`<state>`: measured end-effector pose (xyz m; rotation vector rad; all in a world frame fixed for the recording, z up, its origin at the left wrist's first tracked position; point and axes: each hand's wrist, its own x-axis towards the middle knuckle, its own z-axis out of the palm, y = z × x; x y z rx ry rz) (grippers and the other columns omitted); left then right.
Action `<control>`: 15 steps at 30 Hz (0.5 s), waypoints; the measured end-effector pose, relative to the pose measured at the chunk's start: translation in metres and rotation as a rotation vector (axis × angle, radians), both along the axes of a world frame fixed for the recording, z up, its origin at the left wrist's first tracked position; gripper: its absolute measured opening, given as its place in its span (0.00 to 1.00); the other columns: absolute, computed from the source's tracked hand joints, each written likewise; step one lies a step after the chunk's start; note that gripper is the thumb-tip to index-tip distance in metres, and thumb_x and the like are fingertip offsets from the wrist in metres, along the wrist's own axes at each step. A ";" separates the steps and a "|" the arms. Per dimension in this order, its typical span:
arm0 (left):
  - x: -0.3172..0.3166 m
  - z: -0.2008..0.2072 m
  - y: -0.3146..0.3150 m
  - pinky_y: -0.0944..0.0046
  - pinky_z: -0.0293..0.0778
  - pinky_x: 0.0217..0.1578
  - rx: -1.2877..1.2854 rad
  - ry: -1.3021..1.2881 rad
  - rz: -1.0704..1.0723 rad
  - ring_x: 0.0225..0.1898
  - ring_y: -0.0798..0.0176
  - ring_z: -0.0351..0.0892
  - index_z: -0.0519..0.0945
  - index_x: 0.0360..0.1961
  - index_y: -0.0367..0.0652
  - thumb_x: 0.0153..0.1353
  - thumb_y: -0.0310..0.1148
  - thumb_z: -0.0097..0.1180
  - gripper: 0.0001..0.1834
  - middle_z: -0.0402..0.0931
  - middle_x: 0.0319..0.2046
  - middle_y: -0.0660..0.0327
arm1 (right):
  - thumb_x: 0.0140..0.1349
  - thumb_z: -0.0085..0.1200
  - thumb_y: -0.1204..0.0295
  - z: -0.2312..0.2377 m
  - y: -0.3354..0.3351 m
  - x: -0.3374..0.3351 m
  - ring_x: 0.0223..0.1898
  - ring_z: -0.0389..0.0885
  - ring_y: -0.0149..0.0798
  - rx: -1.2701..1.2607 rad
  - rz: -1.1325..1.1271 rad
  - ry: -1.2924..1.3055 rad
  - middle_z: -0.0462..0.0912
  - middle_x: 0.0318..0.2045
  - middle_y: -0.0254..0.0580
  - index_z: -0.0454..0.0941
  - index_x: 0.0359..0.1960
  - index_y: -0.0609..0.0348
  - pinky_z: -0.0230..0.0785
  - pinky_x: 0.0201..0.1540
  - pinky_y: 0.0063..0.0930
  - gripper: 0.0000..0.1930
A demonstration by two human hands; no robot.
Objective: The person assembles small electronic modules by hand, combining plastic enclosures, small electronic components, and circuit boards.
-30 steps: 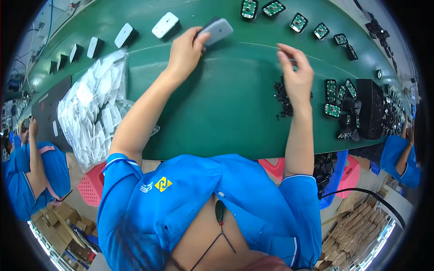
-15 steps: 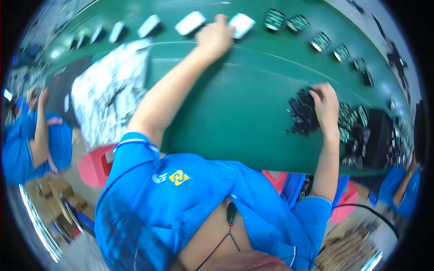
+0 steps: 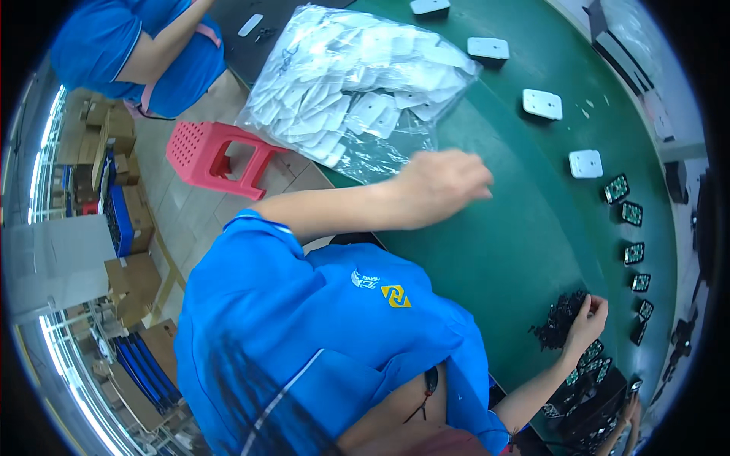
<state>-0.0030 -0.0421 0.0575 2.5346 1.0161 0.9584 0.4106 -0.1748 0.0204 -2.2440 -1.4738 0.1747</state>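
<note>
Head view: left hand [image 3: 441,186] hovers loosely curled near bag [image 3: 357,83], grip unclear; right hand [image 3: 587,323] pinches small black parts [image 3: 559,328], blurred.

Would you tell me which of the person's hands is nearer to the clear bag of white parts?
The left. The left hand hovers just beside the clear bag of white parts, near its lower corner. The right hand is far off, resting at the pile of small black parts.

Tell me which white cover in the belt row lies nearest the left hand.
The white cover at the row's end beside the green circuit boards; the others lie farther from the left hand.
</note>
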 end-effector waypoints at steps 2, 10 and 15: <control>-0.035 -0.001 0.009 0.59 0.73 0.31 0.048 0.011 0.194 0.32 0.53 0.76 0.75 0.35 0.42 0.55 0.28 0.58 0.07 0.73 0.28 0.58 | 0.65 0.52 0.72 0.001 -0.001 0.003 0.33 0.74 0.29 0.028 -0.117 0.156 0.76 0.33 0.39 0.72 0.36 0.64 0.69 0.38 0.25 0.07; -0.078 -0.034 0.056 0.56 0.72 0.33 0.182 0.338 0.498 0.37 0.50 0.75 0.76 0.36 0.43 0.55 0.36 0.57 0.11 0.75 0.30 0.54 | 0.65 0.53 0.75 -0.004 0.029 -0.026 0.35 0.75 0.27 0.325 -0.018 0.489 0.77 0.34 0.37 0.71 0.39 0.64 0.70 0.40 0.19 0.06; -0.081 -0.039 0.064 0.56 0.72 0.28 0.335 0.253 0.478 0.27 0.51 0.77 0.78 0.36 0.47 0.57 0.36 0.55 0.08 0.76 0.26 0.56 | 0.65 0.51 0.76 0.023 0.047 -0.084 0.32 0.76 0.27 0.405 0.045 0.659 0.79 0.34 0.40 0.71 0.40 0.64 0.70 0.36 0.17 0.05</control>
